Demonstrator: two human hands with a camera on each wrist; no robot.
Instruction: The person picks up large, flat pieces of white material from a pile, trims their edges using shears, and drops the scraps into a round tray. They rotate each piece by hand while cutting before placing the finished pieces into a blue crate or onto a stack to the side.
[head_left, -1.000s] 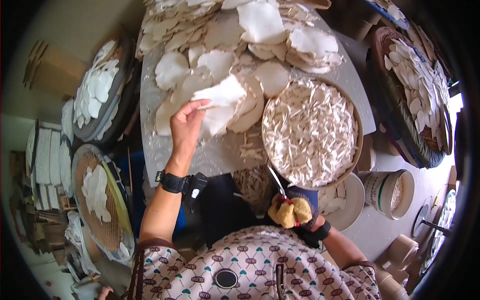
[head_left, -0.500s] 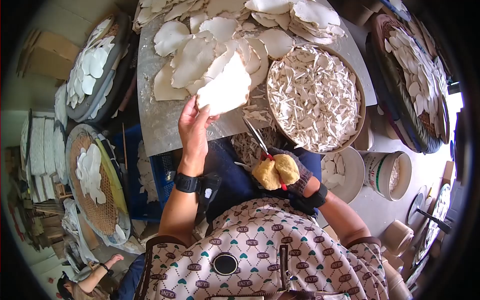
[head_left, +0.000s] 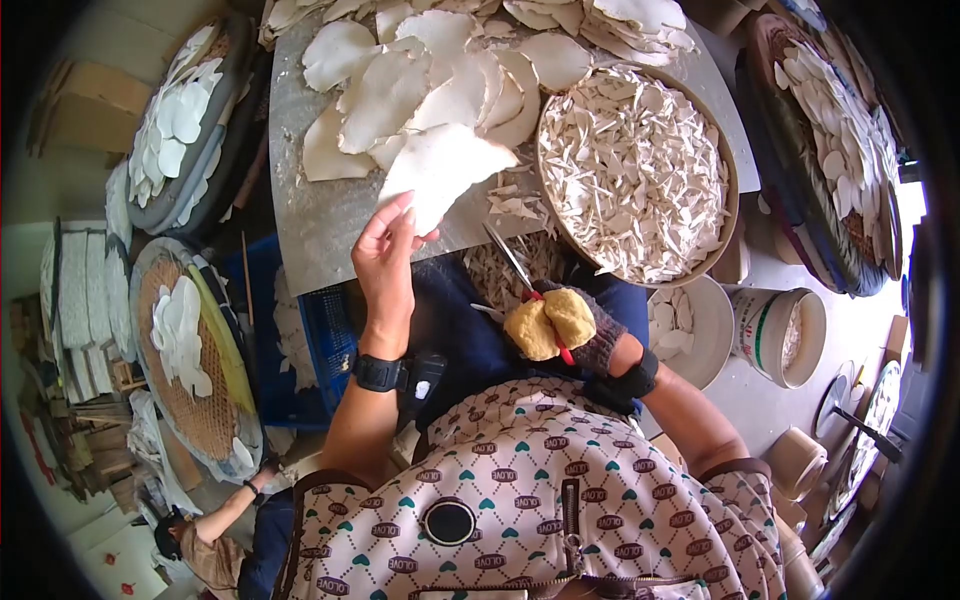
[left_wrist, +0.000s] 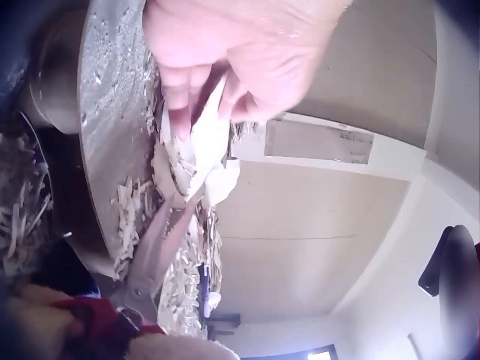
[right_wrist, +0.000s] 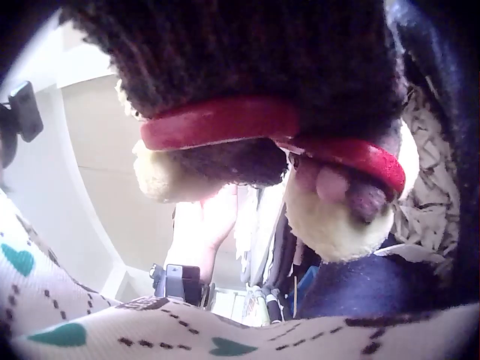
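My left hand pinches the lower edge of a thin white sheet between thumb and fingers, above the table's front edge. My gloved right hand grips red-handled scissors wrapped in yellow padding; the blades point up and left toward the sheet. In the left wrist view the scissor blades lie close to the sheet under my left hand. The right wrist view has the red handles around the glove. A round tray of cut white strips stands right of the sheet.
Overlapping white sheets cover part of the grey table. A blue crate stands below at left, with round trays of sheets on both sides. White buckets stand at right. Another person is at the lower left.
My left hand has lowered from over the piled sheets with the sheet, which has turned in its fingers. The right hand has raised the scissors toward it. The view has shifted.
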